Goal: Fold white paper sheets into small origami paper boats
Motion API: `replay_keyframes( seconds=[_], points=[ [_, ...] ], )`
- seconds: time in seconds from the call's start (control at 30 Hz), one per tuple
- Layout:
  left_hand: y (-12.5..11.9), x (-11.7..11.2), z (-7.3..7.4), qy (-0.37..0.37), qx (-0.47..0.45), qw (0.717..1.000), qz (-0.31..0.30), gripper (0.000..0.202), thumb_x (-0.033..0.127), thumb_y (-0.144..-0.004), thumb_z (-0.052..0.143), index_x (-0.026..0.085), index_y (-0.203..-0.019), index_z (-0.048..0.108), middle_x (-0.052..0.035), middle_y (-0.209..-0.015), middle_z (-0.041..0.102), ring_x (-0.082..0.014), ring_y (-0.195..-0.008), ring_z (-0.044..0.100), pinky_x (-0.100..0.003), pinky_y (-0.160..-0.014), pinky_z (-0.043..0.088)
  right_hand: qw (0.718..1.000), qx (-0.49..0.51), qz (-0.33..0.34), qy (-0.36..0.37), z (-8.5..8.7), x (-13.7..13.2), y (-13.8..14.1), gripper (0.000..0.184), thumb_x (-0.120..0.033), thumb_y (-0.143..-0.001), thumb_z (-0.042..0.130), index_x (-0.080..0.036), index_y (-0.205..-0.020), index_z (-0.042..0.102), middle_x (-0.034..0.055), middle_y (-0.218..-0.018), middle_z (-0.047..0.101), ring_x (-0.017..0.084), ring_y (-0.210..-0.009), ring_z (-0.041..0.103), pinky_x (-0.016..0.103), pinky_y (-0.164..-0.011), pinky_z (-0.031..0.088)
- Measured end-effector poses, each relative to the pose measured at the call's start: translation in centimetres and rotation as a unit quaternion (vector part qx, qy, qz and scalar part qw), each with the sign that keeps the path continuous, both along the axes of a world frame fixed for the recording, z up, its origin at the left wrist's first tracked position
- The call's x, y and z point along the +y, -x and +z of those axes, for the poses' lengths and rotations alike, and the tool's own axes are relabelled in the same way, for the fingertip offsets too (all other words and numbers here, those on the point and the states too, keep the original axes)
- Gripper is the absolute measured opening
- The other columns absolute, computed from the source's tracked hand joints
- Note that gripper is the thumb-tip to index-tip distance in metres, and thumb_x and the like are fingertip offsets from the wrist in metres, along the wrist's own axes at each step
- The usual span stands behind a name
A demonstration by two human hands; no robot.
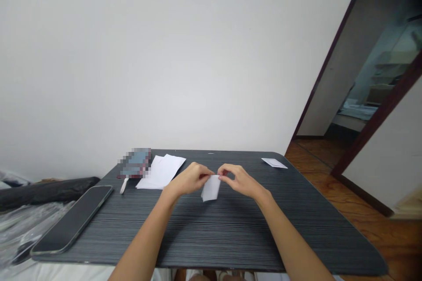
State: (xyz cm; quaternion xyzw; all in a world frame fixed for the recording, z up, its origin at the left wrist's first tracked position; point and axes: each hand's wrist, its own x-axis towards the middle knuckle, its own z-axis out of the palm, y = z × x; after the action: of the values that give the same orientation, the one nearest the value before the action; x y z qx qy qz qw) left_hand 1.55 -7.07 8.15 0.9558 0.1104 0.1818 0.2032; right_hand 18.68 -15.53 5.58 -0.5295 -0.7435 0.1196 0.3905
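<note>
Above the middle of the dark striped table [231,228], a small folded piece of white paper [211,188] hangs from its top edge, pinched between both hands and lifted clear of the tabletop. The left hand [189,178] closes thumb and fingertips on the upper left corner of the paper, and the right hand [239,180] does the same on the upper right corner, so the two sets of fingertips nearly meet over the fold. Both forearms reach in from the near edge of the table. To the left and farther back, a loose stack of white sheets [161,171] lies flat, and just beside it sits a pixelated, blurred object [135,163] whose nature cannot be told; a small white item [124,185] lies in front of that. Along the left edge of the table a dark smartphone [74,219] lies face up, screen off. Near the far right corner rests another small white folded paper [274,163], well apart from the hands. A plain white wall [165,52] stands behind, and an open doorway [372,74] shows on the right above a wooden floor [379,228].
</note>
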Motion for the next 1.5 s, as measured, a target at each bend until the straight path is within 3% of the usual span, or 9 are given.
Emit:
replay_keyframes(
  seconds=[0.2, 0.4, 0.57, 0.8, 0.97, 1.13, 1.2, 1.3, 1.5],
  points=[
    [0.3, 0.2, 0.2, -0.004, -0.022, 1.0, 0.01, 0.032, 0.018, -0.079, 0.038, 0.015, -0.104, 0.057, -0.0046, -0.07, 0.065, -0.0105, -0.058, 0.053, -0.019, -0.057, 0.037, 0.98, 0.194, 0.009, 0.05, -1.0, 1.0, 0.4, 0.017, -0.028, -0.069, 0.056, -0.015, -0.081, 0.056, 0.0025, -0.076, 0.06, 0.013, -0.071, 0.055, 0.026, -0.067, 0.042],
    [0.2, 0.3, 0.1, -0.021, -0.04, 0.999, 0.018, 0.034, 0.02, -0.081, 0.035, 0.016, -0.11, 0.053, -0.0047, -0.07, 0.065, -0.0107, -0.057, 0.055, -0.019, -0.058, 0.038, 0.941, 0.32, -0.01, 0.107, -1.8, 1.9, 0.5, 0.018, -0.03, -0.063, 0.061, -0.012, -0.066, 0.06, 0.0027, -0.063, 0.061, 0.013, -0.059, 0.054, 0.026, -0.059, 0.041],
    [0.3, 0.2, 0.3, -0.032, -0.056, 0.998, 0.02, 0.034, 0.018, -0.082, 0.035, 0.018, -0.111, 0.052, -0.0024, -0.064, 0.063, -0.0093, -0.055, 0.054, -0.018, -0.057, 0.038, 0.934, 0.347, -0.017, 0.086, -1.8, 2.1, 0.4, 0.02, -0.032, -0.063, 0.061, -0.012, -0.064, 0.063, 0.0018, -0.059, 0.06, 0.011, -0.056, 0.05, 0.025, -0.057, 0.038],
    [0.1, 0.2, 0.1, -0.034, -0.065, 0.997, 0.023, 0.034, 0.018, -0.08, 0.037, 0.017, -0.11, 0.053, -0.0036, -0.071, 0.064, -0.0086, -0.054, 0.05, -0.017, -0.054, 0.036, 0.926, 0.372, -0.023, 0.066, -1.9, 2.5, 0.9, 0.025, -0.036, -0.067, 0.056, -0.012, -0.066, 0.063, 0.001, -0.058, 0.058, 0.01, -0.055, 0.048, 0.024, -0.055, 0.036],
    [0.2, 0.7, 0.0, 0.025, -0.079, 0.995, 0.061, 0.035, 0.02, -0.079, 0.038, 0.015, -0.11, 0.053, -0.0009, -0.059, 0.062, -0.0075, -0.048, 0.046, -0.017, -0.05, 0.035, 0.918, 0.385, 0.008, 0.094, -2.3, 2.6, 1.0, 0.03, -0.038, -0.068, 0.054, -0.012, -0.079, 0.064, 0.0038, -0.067, 0.063, 0.013, -0.062, 0.054, 0.026, -0.062, 0.041],
    [0.5, 1.4, -0.4, 0.106, -0.043, 0.991, 0.065, 0.041, 0.021, -0.076, 0.041, 0.013, -0.115, 0.047, 0.0014, -0.053, 0.059, -0.0089, -0.047, 0.051, -0.018, -0.05, 0.038, 0.94, 0.322, -0.021, 0.111, -2.5, 2.3, 1.0, 0.031, -0.039, -0.066, 0.057, -0.01, -0.071, 0.065, 0.006, -0.065, 0.064, 0.015, -0.058, 0.055, 0.025, -0.054, 0.04],
    [0.5, 1.3, -0.6, 0.112, -0.016, 0.992, 0.059, 0.036, 0.025, -0.076, 0.042, 0.012, -0.107, 0.053, 0.0012, -0.05, 0.058, -0.0094, -0.044, 0.051, -0.018, -0.048, 0.038, 0.949, 0.294, -0.024, 0.115, -2.5, 2.2, 1.3, 0.031, -0.039, -0.066, 0.056, -0.01, -0.071, 0.065, 0.0057, -0.065, 0.064, 0.014, -0.056, 0.054, 0.023, -0.051, 0.038],
    [0.1, 0.9, -0.9, 0.095, -0.005, 0.994, 0.054, 0.03, 0.033, -0.078, 0.039, 0.012, -0.081, 0.061, 0.0006, -0.049, 0.055, -0.008, -0.039, 0.049, -0.017, -0.042, 0.033, 0.959, 0.26, -0.016, 0.114, -2.3, 2.0, 2.1, 0.031, -0.038, -0.069, 0.054, -0.01, -0.068, 0.065, 0.004, -0.061, 0.063, 0.012, -0.052, 0.052, 0.021, -0.046, 0.035],
    [-0.8, 1.0, -1.5, 0.046, -0.093, 0.989, 0.103, 0.036, 0.032, -0.081, 0.034, 0.013, -0.055, 0.051, 0.0034, -0.042, 0.041, -0.0057, -0.039, 0.038, -0.018, -0.041, 0.025, 0.951, 0.289, -0.013, 0.108, -2.1, 2.2, 2.7, 0.029, -0.039, -0.068, 0.054, -0.011, -0.066, 0.063, 0.0031, -0.059, 0.062, 0.012, -0.051, 0.053, 0.021, -0.046, 0.035]
  ],
)
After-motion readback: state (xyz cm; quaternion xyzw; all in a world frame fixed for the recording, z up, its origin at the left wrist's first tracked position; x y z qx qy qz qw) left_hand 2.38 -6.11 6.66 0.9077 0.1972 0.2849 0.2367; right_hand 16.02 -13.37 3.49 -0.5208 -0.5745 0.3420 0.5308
